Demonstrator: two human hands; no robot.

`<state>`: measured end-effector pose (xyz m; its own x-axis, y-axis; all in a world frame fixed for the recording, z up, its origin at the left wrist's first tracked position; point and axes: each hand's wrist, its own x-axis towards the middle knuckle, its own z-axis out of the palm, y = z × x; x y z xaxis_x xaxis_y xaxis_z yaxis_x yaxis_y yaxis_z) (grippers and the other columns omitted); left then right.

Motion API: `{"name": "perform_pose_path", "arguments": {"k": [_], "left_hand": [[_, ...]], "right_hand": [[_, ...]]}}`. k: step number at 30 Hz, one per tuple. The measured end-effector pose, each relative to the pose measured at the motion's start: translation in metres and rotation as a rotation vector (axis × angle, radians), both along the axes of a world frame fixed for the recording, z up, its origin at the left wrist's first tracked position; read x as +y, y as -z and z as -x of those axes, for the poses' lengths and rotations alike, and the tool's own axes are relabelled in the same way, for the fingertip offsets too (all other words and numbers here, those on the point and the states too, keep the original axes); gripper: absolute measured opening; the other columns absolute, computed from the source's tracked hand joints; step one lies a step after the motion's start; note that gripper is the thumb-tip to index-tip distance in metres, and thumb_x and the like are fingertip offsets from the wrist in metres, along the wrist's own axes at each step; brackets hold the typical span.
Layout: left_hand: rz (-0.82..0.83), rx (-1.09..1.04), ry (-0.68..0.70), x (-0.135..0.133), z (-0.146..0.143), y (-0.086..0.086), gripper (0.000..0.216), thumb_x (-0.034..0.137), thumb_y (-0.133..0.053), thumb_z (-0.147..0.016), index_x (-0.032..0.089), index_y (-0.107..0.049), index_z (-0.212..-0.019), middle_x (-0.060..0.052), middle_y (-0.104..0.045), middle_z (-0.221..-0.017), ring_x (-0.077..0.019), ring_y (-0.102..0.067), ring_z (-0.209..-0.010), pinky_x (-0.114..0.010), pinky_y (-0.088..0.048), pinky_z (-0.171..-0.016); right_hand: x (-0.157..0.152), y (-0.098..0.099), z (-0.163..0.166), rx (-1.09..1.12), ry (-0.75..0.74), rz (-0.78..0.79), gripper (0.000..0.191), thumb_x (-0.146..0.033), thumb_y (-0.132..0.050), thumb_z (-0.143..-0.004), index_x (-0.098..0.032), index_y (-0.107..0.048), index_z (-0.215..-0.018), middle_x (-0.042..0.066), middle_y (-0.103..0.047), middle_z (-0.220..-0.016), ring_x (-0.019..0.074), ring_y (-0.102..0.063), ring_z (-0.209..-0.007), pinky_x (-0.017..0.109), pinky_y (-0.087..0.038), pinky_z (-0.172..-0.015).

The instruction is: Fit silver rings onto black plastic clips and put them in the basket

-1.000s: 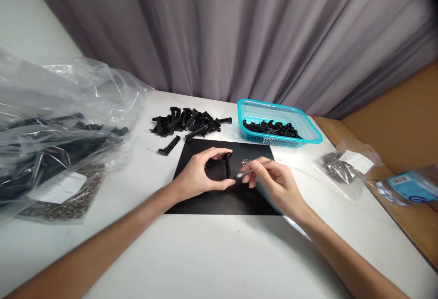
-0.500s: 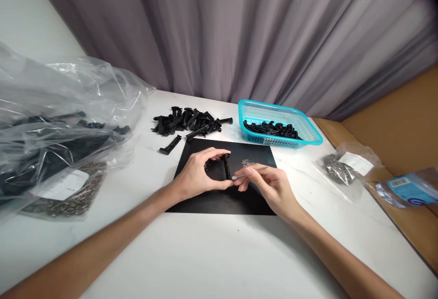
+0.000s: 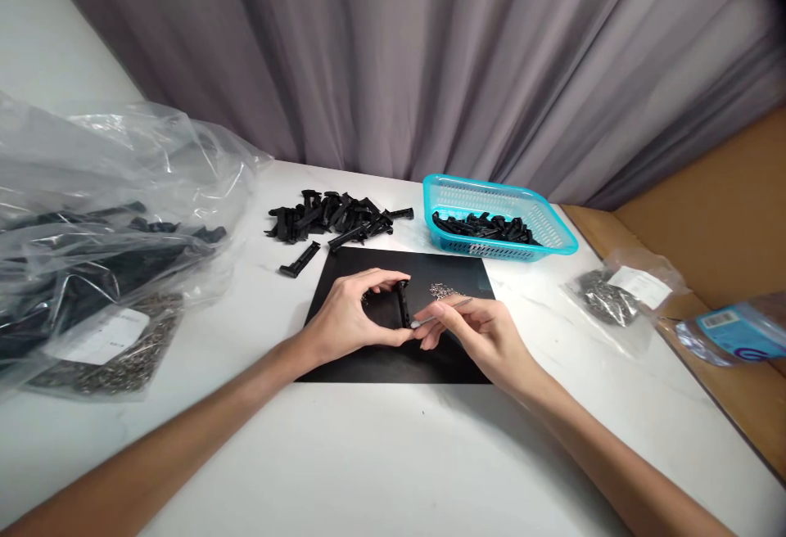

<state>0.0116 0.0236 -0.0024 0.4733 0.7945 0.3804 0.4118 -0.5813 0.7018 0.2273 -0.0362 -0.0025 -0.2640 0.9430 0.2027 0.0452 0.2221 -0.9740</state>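
Note:
My left hand [image 3: 350, 316] pinches a slim black plastic part [image 3: 403, 304] by its two ends, between thumb and fingers, above a black mat [image 3: 344, 365]. In my right hand [image 3: 472, 328] is a thin metal tool, perhaps tweezers [image 3: 437, 313], gripped like a pen. Its tip meets the near end of the plastic part, close to my left thumb; whether it holds anything there is too small to tell. A small heap of tiny metal pieces [image 3: 443, 291] lies on the mat behind my right hand. A few more bits show behind my left fingers.
Behind the mat is a pile of black plastic parts [image 3: 332, 216], with one single part [image 3: 300, 260] in front. A blue basket [image 3: 562, 246] holds more. Clear bags [image 3: 202, 152] crowd the left; a bag of metal pieces [image 3: 607, 298] and a blue-labelled package [image 3: 737, 332] lie right.
The tool tip has shifted slightly left, against the near end of the plastic part. Both hands keep their holds. The view has moved a little.

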Motion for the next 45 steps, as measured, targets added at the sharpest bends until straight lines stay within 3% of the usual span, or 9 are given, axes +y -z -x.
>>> {"name": "perform_pose_path", "arguments": {"k": [8,11,15,18,23,27,31,39,45], "left_hand": [[0.074,0.011,0.016,0.0,0.0,-0.001,0.06,0.032,-0.088,-0.064,0.022,-0.07,-0.12,-0.003,-0.076,-0.106,-0.0224,-0.069,-0.095,-0.036,-0.058,-0.088],[0.109,0.0,0.029,0.0,0.001,-0.001,0.059,0.038,-0.089,-0.065,0.023,-0.07,-0.119,-0.003,-0.077,-0.107,-0.0227,-0.07,-0.096,-0.038,-0.059,-0.091],[0.133,-0.024,0.062,0.001,0.002,-0.003,0.056,0.039,-0.089,-0.067,0.022,-0.07,-0.117,-0.004,-0.077,-0.111,-0.0223,-0.072,-0.098,-0.039,-0.059,-0.096],[0.133,-0.032,0.075,0.003,0.002,-0.006,0.056,0.038,-0.089,-0.068,0.022,-0.068,-0.118,-0.005,-0.076,-0.115,-0.023,-0.072,-0.102,-0.04,-0.058,-0.1],[0.09,-0.064,0.05,0.014,0.009,-0.007,0.059,0.037,-0.086,-0.073,0.023,-0.062,-0.125,-0.006,-0.072,-0.125,-0.0254,-0.068,-0.118,-0.044,-0.052,-0.111],[0.072,-0.103,0.035,0.022,0.014,-0.003,0.063,0.036,-0.087,-0.073,0.022,-0.058,-0.126,-0.008,-0.07,-0.13,-0.0254,-0.065,-0.124,-0.046,-0.047,-0.117],[0.074,-0.074,0.033,0.02,0.014,-0.005,0.062,0.036,-0.087,-0.073,0.022,-0.059,-0.126,-0.007,-0.068,-0.132,-0.025,-0.064,-0.124,-0.046,-0.047,-0.117],[0.056,-0.013,0.059,0.014,0.012,-0.007,0.06,0.035,-0.086,-0.074,0.025,-0.06,-0.127,-0.005,-0.068,-0.132,-0.025,-0.065,-0.123,-0.045,-0.05,-0.114],[0.076,0.086,0.044,0.011,0.01,-0.005,0.064,0.037,-0.087,-0.071,0.027,-0.059,-0.128,-0.005,-0.068,-0.13,-0.0271,-0.065,-0.122,-0.048,-0.05,-0.113]], "right_hand": [[-0.002,-0.01,-0.001,-0.012,0.038,-0.006,0.038,-0.046,-0.056,-0.104,-0.016,-0.078,-0.095,0.007,-0.076,-0.082,0.0177,-0.073,-0.069,0.033,-0.06,-0.07],[0.0,-0.017,-0.008,-0.041,0.252,-0.118,0.042,-0.048,-0.049,-0.106,-0.018,-0.073,-0.087,0.005,-0.071,-0.078,0.0162,-0.065,-0.065,0.032,-0.055,-0.066],[0.01,-0.02,-0.025,-0.313,0.524,-0.384,0.045,-0.044,-0.038,-0.11,-0.022,-0.06,-0.077,0.004,-0.058,-0.079,0.0182,-0.057,-0.077,0.034,-0.048,-0.076],[0.018,-0.017,-0.038,-0.511,0.437,-0.452,0.04,-0.039,-0.035,-0.111,-0.022,-0.06,-0.083,0.005,-0.054,-0.085,0.0193,-0.056,-0.079,0.036,-0.048,-0.077],[0.021,-0.007,-0.047,-0.768,0.179,-0.417,0.032,-0.033,-0.044,-0.108,-0.022,-0.07,-0.121,0.009,-0.055,-0.103,0.0225,-0.06,-0.089,0.039,-0.054,-0.08],[0.019,0.002,-0.044,-0.897,0.115,-0.451,0.037,-0.029,-0.046,-0.106,-0.025,-0.064,-0.138,0.012,-0.055,-0.111,0.0222,-0.061,-0.084,0.042,-0.057,-0.077],[0.017,0.006,-0.038,-1.065,0.053,-0.521,0.041,-0.022,-0.044,-0.105,-0.022,-0.059,-0.144,0.016,-0.055,-0.122,0.0275,-0.063,-0.096,0.048,-0.057,-0.082],[0.021,0.011,-0.026,-1.012,0.205,-0.549,0.023,-0.019,-0.047,-0.105,-0.019,-0.07,-0.107,0.012,-0.065,-0.109,0.0253,-0.064,-0.091,0.042,-0.056,-0.079],[0.025,0.015,-0.033,-1.017,0.212,-0.541,0.031,-0.03,-0.056,-0.104,-0.021,-0.065,-0.132,0.014,-0.065,-0.119,0.03,-0.063,-0.104,0.047,-0.056,-0.085]]}}
